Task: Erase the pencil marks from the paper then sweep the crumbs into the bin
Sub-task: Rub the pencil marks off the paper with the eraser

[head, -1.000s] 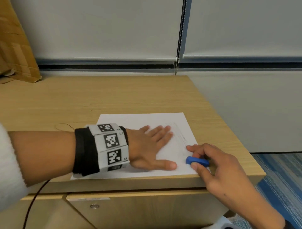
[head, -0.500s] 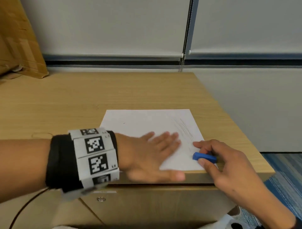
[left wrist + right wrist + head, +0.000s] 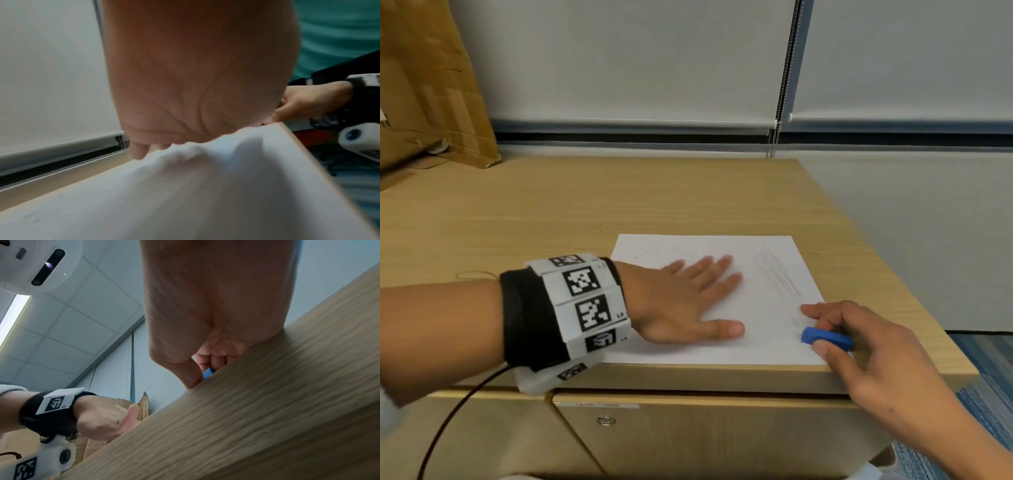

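A white sheet of paper (image 3: 688,246) lies at the front right corner of the wooden cabinet top (image 3: 551,212). Faint pencil strokes (image 3: 779,277) curve down the sheet's right side. My left hand (image 3: 688,294) lies flat on the paper with fingers spread and straight, pressing it down. My right hand (image 3: 822,329) pinches a blue eraser (image 3: 825,337) between thumb and fingers, its tip on the paper's front right corner just below the strokes. In the right wrist view the eraser (image 3: 208,373) peeks out over the cabinet edge. The bin is out of view.
A brown cardboard box (image 3: 424,85) leans at the back left of the top. The cabinet's right edge (image 3: 893,274) drops to blue carpet (image 3: 989,377). A few tiny specks (image 3: 640,255) dot the paper's upper left. A black cable (image 3: 448,428) hangs from my left wrist.
My left hand has shifted a little up the sheet and lies flat on it again. The right hand with the eraser has stayed at the paper's front right corner.
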Tool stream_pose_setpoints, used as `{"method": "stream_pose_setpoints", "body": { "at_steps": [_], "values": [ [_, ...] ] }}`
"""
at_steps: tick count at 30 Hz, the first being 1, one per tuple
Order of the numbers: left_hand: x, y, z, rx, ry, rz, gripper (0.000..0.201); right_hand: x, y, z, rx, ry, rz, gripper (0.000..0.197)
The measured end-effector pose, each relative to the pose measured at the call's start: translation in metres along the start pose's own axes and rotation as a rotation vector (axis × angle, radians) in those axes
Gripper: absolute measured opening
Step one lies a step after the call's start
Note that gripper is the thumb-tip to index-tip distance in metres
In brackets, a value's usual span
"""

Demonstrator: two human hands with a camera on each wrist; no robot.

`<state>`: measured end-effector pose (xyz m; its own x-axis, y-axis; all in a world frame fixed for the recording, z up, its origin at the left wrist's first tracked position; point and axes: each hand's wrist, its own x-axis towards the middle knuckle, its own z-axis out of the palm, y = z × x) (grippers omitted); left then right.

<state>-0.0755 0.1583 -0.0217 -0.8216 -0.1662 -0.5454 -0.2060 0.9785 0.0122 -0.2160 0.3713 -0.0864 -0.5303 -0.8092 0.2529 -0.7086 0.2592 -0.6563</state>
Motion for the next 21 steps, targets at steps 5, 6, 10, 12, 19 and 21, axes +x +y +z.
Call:
{"method": "stream_pose_setpoints", "body": {
  "at_steps": [5,6,10,12,19,21],
  "values": [
    [0.019,-0.012,-0.007,0.049,-0.032,-0.246,0.096,0.0,0.0,0.0,-0.006,0.011,-0.01,0.023],
    [0.024,-0.02,-0.014,0.075,-0.031,-0.349,0.1,0.0,0.0,0.0,-0.008,0.012,-0.006,0.024],
    [0.043,-0.024,-0.04,0.108,0.02,-0.327,0.101,0.0,-0.001,-0.001,-0.004,0.011,-0.012,0.024],
    [0.051,-0.013,-0.046,0.075,0.024,-0.274,0.102,0.0,-0.001,-0.001,-0.011,0.009,-0.016,0.024],
    [0.069,-0.008,-0.058,0.083,-0.006,-0.345,0.118,0.007,-0.007,-0.013,-0.064,-0.107,0.025,0.021],
    [0.071,-0.01,-0.058,0.088,-0.002,-0.366,0.123,0.019,-0.016,-0.026,-0.143,-0.171,0.025,0.015]
  ]
}}
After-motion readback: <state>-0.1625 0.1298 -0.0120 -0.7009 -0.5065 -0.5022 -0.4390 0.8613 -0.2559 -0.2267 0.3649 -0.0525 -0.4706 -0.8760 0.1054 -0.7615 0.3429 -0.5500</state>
